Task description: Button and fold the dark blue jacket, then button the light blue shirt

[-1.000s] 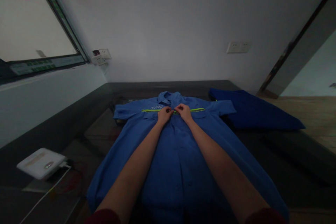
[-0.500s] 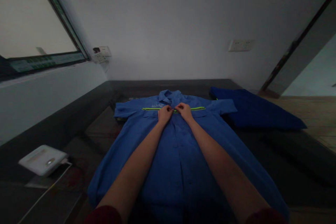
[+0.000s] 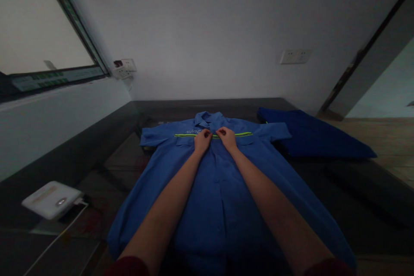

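Note:
A blue short-sleeved work shirt point(image 3: 200, 189) lies spread face up on the dark table, its collar toward the wall. A yellow-green stripe crosses its chest, with pale lettering above the stripe on the left. My left hand point(image 3: 203, 140) pinches the shirt's front edge at the stripe, just left of the middle opening. Close by on the right, my right hand point(image 3: 227, 138) pinches the other front edge at the same height. Any button between the fingertips is too small to make out. Lower down, the two front edges lie close together.
A folded dark blue cloth point(image 3: 317, 133) lies on the table point(image 3: 355, 198) at the right. A white box-shaped device point(image 3: 51, 200) with a cable sits at the left. Wall sockets point(image 3: 296, 56) are on the back wall; a window point(image 3: 45, 21) is at upper left.
Both hands stay at the chest stripe, with only slight finger movement. The shirt has barely shifted.

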{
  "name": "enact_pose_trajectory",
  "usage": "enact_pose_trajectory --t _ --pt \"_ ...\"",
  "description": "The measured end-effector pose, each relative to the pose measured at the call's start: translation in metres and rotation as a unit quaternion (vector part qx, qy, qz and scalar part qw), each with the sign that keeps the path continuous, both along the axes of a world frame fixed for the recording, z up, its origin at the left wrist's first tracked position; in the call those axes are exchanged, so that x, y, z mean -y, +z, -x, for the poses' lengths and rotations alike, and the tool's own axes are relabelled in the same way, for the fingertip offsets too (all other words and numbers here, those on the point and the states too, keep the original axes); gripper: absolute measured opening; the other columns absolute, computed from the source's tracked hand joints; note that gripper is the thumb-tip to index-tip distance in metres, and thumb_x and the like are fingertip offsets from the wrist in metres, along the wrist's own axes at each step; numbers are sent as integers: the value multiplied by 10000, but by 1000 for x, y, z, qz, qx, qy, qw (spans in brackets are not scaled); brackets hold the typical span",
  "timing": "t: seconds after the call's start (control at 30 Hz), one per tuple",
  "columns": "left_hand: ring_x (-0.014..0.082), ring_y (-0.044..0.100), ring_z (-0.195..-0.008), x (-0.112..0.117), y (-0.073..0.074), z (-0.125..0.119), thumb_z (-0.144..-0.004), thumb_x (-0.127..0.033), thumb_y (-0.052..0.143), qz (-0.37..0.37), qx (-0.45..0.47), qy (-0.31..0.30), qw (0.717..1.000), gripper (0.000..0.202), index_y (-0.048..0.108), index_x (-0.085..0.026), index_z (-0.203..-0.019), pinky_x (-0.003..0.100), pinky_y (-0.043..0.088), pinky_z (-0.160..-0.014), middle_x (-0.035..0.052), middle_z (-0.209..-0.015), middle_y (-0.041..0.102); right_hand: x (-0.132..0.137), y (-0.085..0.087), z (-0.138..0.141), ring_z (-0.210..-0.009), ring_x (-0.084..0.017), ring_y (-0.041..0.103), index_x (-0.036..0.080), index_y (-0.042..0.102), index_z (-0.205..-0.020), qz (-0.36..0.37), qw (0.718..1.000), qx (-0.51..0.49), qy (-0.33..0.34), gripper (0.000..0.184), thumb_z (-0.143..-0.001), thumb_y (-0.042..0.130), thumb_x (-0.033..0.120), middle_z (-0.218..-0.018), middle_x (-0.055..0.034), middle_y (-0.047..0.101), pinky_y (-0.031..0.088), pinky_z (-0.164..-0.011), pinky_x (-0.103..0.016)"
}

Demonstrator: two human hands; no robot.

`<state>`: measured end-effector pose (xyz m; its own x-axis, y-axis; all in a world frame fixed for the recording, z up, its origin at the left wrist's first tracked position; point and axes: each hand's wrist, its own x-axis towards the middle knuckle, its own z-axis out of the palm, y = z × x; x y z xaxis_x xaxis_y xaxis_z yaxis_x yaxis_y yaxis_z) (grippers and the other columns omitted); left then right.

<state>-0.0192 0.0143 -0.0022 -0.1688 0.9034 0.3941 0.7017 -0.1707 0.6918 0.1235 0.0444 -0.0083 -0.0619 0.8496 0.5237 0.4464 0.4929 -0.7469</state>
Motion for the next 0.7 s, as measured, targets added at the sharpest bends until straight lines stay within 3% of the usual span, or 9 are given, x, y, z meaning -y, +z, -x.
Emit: enact_pose_trajectory --t 0.4,0.7 --pt "165 620 -758 -2 -3 1 -810 -189 594 -31 34 -33 998 94 663 -166 -870 261 456 -715 38 -820 695 3 0 1 -690 -161 591 191 625 -776 -14 998 54 26 53 -790 580 214 -750 -16 660 440 -679 -259" --pt "176 622 -764 -2 -3 3 -805 -170 581 -38 43 -30 998 108 655 -149 -881 274 460 -719 59 -833 692 13 5 3 -786 -193 589 182 627 -828 -77 988 133 24 137 -840 496 145 -847 -60 671 426 -723 -280"
